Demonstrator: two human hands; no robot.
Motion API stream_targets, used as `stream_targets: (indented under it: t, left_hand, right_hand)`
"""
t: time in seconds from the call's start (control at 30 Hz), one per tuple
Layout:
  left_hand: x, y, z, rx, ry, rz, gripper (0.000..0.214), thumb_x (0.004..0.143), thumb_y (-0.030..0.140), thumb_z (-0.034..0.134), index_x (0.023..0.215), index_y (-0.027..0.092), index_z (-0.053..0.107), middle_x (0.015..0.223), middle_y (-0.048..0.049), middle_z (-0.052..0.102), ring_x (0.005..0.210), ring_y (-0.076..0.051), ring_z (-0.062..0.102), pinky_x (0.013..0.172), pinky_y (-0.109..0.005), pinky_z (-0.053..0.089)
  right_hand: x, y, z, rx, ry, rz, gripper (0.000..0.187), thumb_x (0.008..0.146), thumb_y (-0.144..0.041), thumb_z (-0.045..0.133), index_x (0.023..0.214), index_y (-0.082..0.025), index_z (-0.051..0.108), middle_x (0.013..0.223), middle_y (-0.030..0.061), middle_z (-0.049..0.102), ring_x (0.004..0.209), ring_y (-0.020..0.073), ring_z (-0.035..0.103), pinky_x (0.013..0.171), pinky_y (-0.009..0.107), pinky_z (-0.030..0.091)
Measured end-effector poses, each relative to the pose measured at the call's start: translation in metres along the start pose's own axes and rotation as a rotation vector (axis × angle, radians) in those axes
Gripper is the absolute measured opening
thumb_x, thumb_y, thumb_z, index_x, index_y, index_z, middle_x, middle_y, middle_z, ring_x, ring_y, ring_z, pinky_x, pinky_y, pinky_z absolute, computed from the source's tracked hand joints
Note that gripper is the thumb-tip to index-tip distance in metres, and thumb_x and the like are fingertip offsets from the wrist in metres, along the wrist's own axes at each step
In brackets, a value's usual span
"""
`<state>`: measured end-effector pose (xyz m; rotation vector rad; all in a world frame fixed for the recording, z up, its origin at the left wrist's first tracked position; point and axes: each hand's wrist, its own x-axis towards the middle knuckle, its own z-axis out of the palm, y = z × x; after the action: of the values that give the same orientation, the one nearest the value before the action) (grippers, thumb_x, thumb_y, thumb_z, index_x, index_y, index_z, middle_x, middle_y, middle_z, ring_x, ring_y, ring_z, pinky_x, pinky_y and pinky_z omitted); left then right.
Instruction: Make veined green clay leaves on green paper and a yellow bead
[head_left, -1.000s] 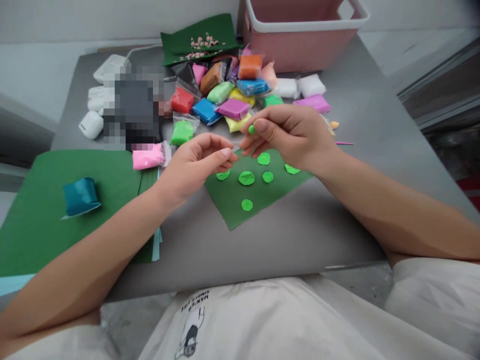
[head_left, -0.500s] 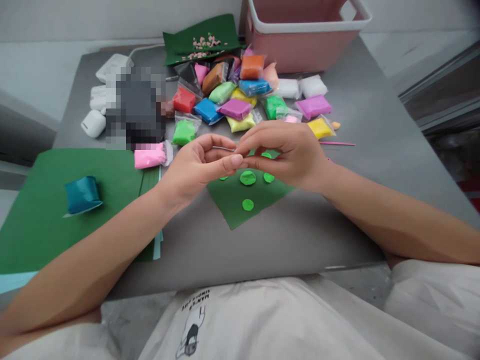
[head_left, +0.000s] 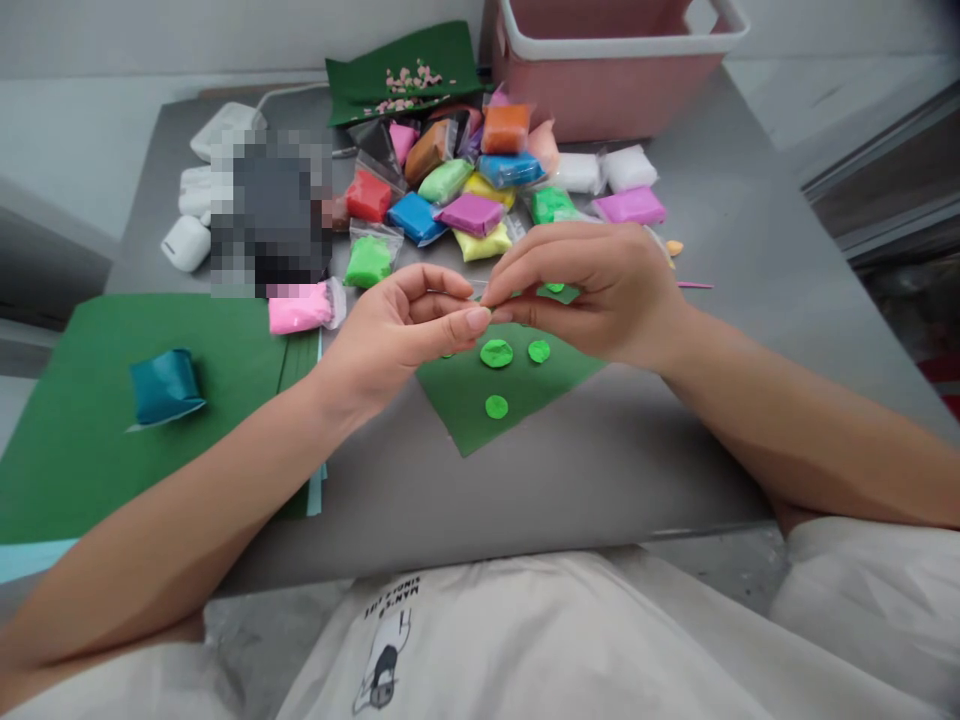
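My left hand (head_left: 405, 320) and my right hand (head_left: 581, 295) meet fingertip to fingertip above a green sheet (head_left: 469, 425). Both are closed in a pinch. Between the tips shows a sliver of a small piece of green clay (head_left: 486, 309), mostly hidden by the fingers. Flattened bright green clay discs lie on the sheet below: a larger disc (head_left: 496, 353) in the middle, a disc (head_left: 539, 351) to its right and another disc (head_left: 496, 407) nearer me. More discs are partly covered by my hands.
Bagged coloured clay (head_left: 471, 214) is heaped behind my hands, before a pink basket (head_left: 607, 95). Green sheets (head_left: 75, 420) carry a teal packet (head_left: 166, 387) at left. White cases (head_left: 186, 243) lie at far left, a thin pink stick (head_left: 696, 286) at right.
My right hand has shifted slightly right and up, and its fingertips have moved a little. My left hand stays almost in place. The discs on the sheet have not moved.
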<state>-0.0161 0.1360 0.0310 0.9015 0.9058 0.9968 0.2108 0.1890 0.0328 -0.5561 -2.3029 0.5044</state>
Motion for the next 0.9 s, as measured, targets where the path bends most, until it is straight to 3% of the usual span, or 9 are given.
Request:
stream_targets:
  t: [0.17, 0.27, 0.33, 0.47, 0.6, 0.7, 0.77, 0.83, 0.9]
  left_hand:
    - [-0.002, -0.002, 0.0, 0.01, -0.009, -0.013, 0.053, 0.058, 0.04, 0.112, 0.089, 0.019, 0.074, 0.08, 0.0024, 0.079, 0.077, -0.014, 0.08, 0.076, -0.022, 0.066]
    - [-0.002, -0.001, 0.003, 0.018, -0.008, -0.021, 0.055, 0.056, 0.04, 0.112, 0.09, 0.019, 0.074, 0.078, 0.0031, 0.079, 0.076, -0.013, 0.079, 0.074, -0.021, 0.066]
    - [-0.002, 0.002, 0.006, 0.034, 0.037, -0.025, 0.048, 0.066, 0.04, 0.108, 0.09, 0.019, 0.073, 0.08, 0.003, 0.078, 0.074, -0.011, 0.077, 0.072, -0.019, 0.065]
    - [-0.001, 0.012, 0.011, 0.098, 0.204, -0.053, 0.027, 0.098, 0.037, 0.084, 0.088, 0.019, 0.067, 0.089, -0.0006, 0.078, 0.078, -0.012, 0.077, 0.076, -0.022, 0.065]
    - [0.001, 0.019, 0.01, 0.133, 0.261, -0.055, 0.021, 0.105, 0.03, 0.071, 0.089, 0.019, 0.063, 0.092, -0.0014, 0.078, 0.081, -0.012, 0.077, 0.084, -0.026, 0.067]
    - [0.002, 0.021, 0.008, 0.125, 0.279, -0.054, 0.018, 0.106, 0.023, 0.065, 0.089, 0.02, 0.063, 0.092, -0.0014, 0.078, 0.08, -0.012, 0.075, 0.088, -0.028, 0.066]
    - [0.003, 0.02, 0.007, 0.124, 0.286, -0.059, 0.016, 0.105, 0.022, 0.065, 0.09, 0.02, 0.062, 0.092, -0.0012, 0.077, 0.081, -0.012, 0.075, 0.091, -0.029, 0.065]
    - [0.003, 0.019, 0.007, 0.12, 0.283, -0.068, 0.015, 0.103, 0.022, 0.068, 0.09, 0.02, 0.062, 0.091, -0.0008, 0.077, 0.08, -0.012, 0.075, 0.091, -0.028, 0.064]
    - [0.004, 0.018, 0.005, 0.101, 0.266, -0.071, 0.016, 0.102, 0.023, 0.071, 0.089, 0.02, 0.061, 0.089, -0.0006, 0.077, 0.077, -0.011, 0.074, 0.087, -0.026, 0.063]
  right_hand:
    - [-0.002, 0.0, 0.005, 0.047, 0.005, -0.056, 0.017, 0.104, -0.039, 0.072, 0.111, -0.029, 0.084, 0.106, -0.0007, 0.082, 0.088, 0.0142, 0.076, 0.078, 0.027, 0.063]
    - [-0.002, -0.003, 0.007, 0.062, 0.023, -0.047, 0.018, 0.105, -0.041, 0.071, 0.103, -0.029, 0.084, 0.107, -0.0007, 0.082, 0.088, 0.0136, 0.076, 0.08, 0.027, 0.063]
    - [-0.001, -0.01, 0.004, 0.067, 0.062, 0.033, 0.018, 0.104, -0.041, 0.072, 0.1, -0.027, 0.083, 0.101, 0.0003, 0.081, 0.087, 0.0143, 0.075, 0.08, 0.027, 0.063]
    - [0.005, -0.024, -0.01, 0.282, 0.292, 0.247, 0.025, 0.109, -0.046, 0.069, 0.107, -0.023, 0.078, 0.09, -0.0012, 0.077, 0.077, 0.0119, 0.073, 0.072, 0.026, 0.062]
    - [0.011, -0.019, -0.026, 0.348, 0.529, 0.289, 0.039, 0.096, -0.061, 0.075, 0.088, -0.023, 0.079, 0.072, -0.0012, 0.073, 0.063, 0.0125, 0.066, 0.054, 0.028, 0.053]
    - [0.012, -0.006, -0.034, 0.304, 0.519, 0.282, 0.032, 0.082, -0.054, 0.094, 0.087, -0.025, 0.082, 0.077, -0.0018, 0.074, 0.071, 0.0126, 0.072, 0.059, 0.028, 0.055]
    - [0.012, 0.002, -0.035, 0.355, 0.478, 0.329, 0.036, 0.078, -0.056, 0.097, 0.093, -0.027, 0.083, 0.084, -0.0029, 0.079, 0.078, 0.0125, 0.078, 0.064, 0.025, 0.061]
    - [0.012, 0.007, -0.033, 0.422, 0.463, 0.4, 0.038, 0.084, -0.061, 0.091, 0.094, -0.025, 0.083, 0.079, -0.003, 0.08, 0.069, 0.0115, 0.077, 0.059, 0.023, 0.063]
    - [0.011, 0.009, -0.03, 0.448, 0.446, 0.453, 0.025, 0.091, -0.045, 0.091, 0.087, -0.022, 0.082, 0.069, -0.0036, 0.077, 0.058, 0.0098, 0.073, 0.054, 0.022, 0.062]
